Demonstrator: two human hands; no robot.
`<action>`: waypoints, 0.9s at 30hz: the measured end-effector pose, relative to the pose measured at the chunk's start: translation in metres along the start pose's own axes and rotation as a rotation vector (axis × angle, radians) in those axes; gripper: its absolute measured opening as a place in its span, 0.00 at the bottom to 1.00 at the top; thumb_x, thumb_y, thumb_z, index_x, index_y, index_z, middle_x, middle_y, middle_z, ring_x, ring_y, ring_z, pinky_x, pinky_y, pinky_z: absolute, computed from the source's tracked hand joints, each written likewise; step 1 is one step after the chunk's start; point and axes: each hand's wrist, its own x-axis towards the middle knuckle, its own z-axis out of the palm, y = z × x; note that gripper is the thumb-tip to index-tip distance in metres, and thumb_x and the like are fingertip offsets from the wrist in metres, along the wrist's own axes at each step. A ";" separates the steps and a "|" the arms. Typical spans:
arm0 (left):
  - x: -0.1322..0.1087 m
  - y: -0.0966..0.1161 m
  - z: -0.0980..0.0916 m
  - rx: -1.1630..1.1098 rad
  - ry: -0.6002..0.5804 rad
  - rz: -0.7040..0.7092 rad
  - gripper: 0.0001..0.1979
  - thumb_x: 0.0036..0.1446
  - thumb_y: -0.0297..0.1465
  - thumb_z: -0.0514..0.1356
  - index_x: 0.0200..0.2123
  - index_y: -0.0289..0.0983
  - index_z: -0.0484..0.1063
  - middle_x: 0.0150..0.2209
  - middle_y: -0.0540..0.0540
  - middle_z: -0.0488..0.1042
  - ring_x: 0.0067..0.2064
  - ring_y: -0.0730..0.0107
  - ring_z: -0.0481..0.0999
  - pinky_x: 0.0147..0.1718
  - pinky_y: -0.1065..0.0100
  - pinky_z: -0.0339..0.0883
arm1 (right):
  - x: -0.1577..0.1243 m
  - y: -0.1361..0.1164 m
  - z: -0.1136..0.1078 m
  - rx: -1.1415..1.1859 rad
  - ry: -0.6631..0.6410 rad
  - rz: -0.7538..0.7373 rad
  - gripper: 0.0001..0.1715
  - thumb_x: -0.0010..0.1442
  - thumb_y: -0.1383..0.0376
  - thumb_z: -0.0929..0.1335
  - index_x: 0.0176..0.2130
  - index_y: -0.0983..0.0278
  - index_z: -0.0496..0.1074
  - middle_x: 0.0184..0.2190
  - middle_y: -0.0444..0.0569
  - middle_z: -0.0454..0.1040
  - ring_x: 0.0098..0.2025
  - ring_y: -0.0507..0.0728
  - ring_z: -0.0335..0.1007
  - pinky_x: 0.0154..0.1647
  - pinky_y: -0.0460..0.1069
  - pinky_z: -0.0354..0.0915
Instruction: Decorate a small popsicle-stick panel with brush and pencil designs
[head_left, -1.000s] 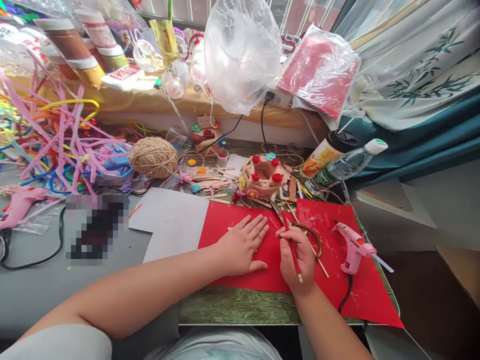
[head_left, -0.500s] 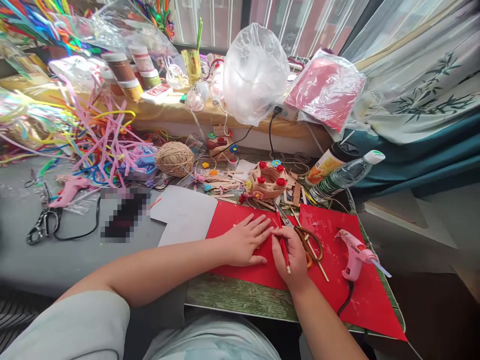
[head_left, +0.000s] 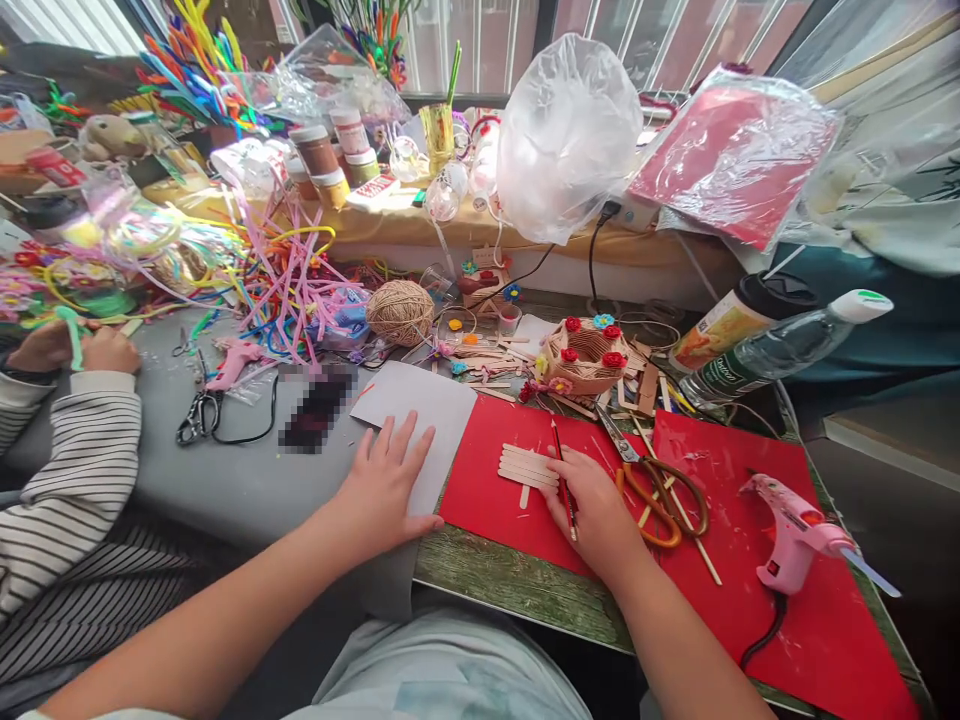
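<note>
My left hand [head_left: 390, 485], fingers spread, is over the white paper [head_left: 442, 410] beside the red sheet; I cannot tell whether it touches. My right hand [head_left: 596, 505] has its fingers closed round a red pencil [head_left: 556, 437]. Its fingertips also meet the right end of a small panel of craft sticks [head_left: 523, 466], several laid side by side with one stick [head_left: 524, 496] crossing beneath. The panel lies on the red sheet [head_left: 480, 460]. Right of that hand lie scissors [head_left: 664, 500] with brown handles, over a thin wooden stick [head_left: 701, 550].
A pink glue gun [head_left: 791, 540] rests at the right, near a bottle [head_left: 780, 345] and a cup [head_left: 720, 325]. Behind stand a craft-stick basket with flowers [head_left: 585, 375] and a twine ball [head_left: 400, 312]. Another person's hands [head_left: 109, 350] hold something green at far left.
My left hand has lifted off the craft-stick panel and moved left to the white paper, uncovering the panel. The pencil stays in my right hand. The view has swung left, showing another person.
</note>
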 end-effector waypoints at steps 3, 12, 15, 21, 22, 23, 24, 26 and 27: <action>-0.014 0.002 0.010 -0.021 0.053 -0.146 0.64 0.49 0.57 0.70 0.78 0.38 0.43 0.79 0.29 0.38 0.77 0.26 0.47 0.69 0.33 0.48 | -0.003 0.006 0.006 -0.037 -0.002 0.010 0.21 0.70 0.63 0.69 0.60 0.59 0.71 0.59 0.60 0.76 0.64 0.71 0.71 0.63 0.72 0.70; -0.017 0.004 0.008 -0.224 0.115 -0.231 0.57 0.54 0.42 0.69 0.78 0.43 0.39 0.76 0.29 0.51 0.72 0.34 0.61 0.63 0.37 0.63 | -0.002 0.007 0.007 -0.044 0.026 -0.011 0.17 0.70 0.63 0.70 0.57 0.61 0.72 0.54 0.61 0.77 0.59 0.70 0.74 0.61 0.70 0.73; -0.027 0.001 -0.007 -0.253 0.179 -0.186 0.53 0.58 0.37 0.67 0.78 0.47 0.38 0.75 0.32 0.51 0.72 0.38 0.61 0.64 0.39 0.64 | -0.002 0.007 0.007 -0.043 0.026 -0.002 0.17 0.70 0.63 0.69 0.57 0.61 0.72 0.54 0.61 0.77 0.60 0.70 0.73 0.61 0.70 0.72; -0.030 -0.003 -0.049 -0.285 0.394 -0.130 0.49 0.60 0.39 0.68 0.77 0.47 0.43 0.76 0.33 0.46 0.75 0.40 0.55 0.70 0.38 0.59 | 0.000 0.005 0.005 -0.033 0.012 0.006 0.15 0.70 0.65 0.69 0.56 0.62 0.73 0.53 0.61 0.77 0.59 0.70 0.73 0.60 0.69 0.73; -0.027 -0.004 -0.058 -0.270 0.425 -0.141 0.49 0.60 0.40 0.68 0.76 0.48 0.44 0.76 0.35 0.46 0.75 0.41 0.55 0.70 0.39 0.60 | 0.000 0.005 0.004 -0.035 0.005 0.008 0.15 0.70 0.65 0.69 0.56 0.62 0.73 0.53 0.61 0.77 0.59 0.70 0.72 0.61 0.69 0.72; -0.022 -0.006 -0.068 -0.259 0.450 -0.150 0.49 0.59 0.40 0.69 0.76 0.48 0.45 0.77 0.36 0.45 0.76 0.41 0.55 0.70 0.40 0.59 | 0.000 0.005 0.004 -0.037 -0.001 0.010 0.16 0.70 0.65 0.69 0.56 0.62 0.73 0.53 0.61 0.76 0.59 0.70 0.72 0.61 0.69 0.72; -0.016 -0.009 -0.078 -0.240 0.487 -0.150 0.50 0.59 0.41 0.69 0.76 0.47 0.45 0.77 0.36 0.45 0.76 0.41 0.54 0.71 0.40 0.58 | 0.000 0.005 0.004 -0.038 -0.006 0.012 0.16 0.70 0.65 0.69 0.56 0.63 0.73 0.53 0.61 0.76 0.59 0.70 0.72 0.61 0.68 0.72; -0.001 -0.016 -0.097 -0.179 0.534 -0.158 0.49 0.60 0.42 0.68 0.76 0.47 0.43 0.78 0.37 0.43 0.77 0.42 0.51 0.73 0.42 0.54 | 0.000 0.005 0.005 -0.037 -0.008 0.011 0.16 0.70 0.65 0.69 0.56 0.63 0.73 0.53 0.61 0.76 0.59 0.69 0.72 0.61 0.68 0.72; 0.010 -0.020 -0.106 -0.151 0.579 -0.170 0.48 0.61 0.43 0.67 0.76 0.47 0.43 0.78 0.38 0.44 0.77 0.43 0.51 0.74 0.43 0.52 | 0.000 0.006 0.005 -0.034 -0.008 0.010 0.16 0.69 0.65 0.69 0.56 0.62 0.73 0.53 0.61 0.76 0.59 0.69 0.72 0.60 0.68 0.72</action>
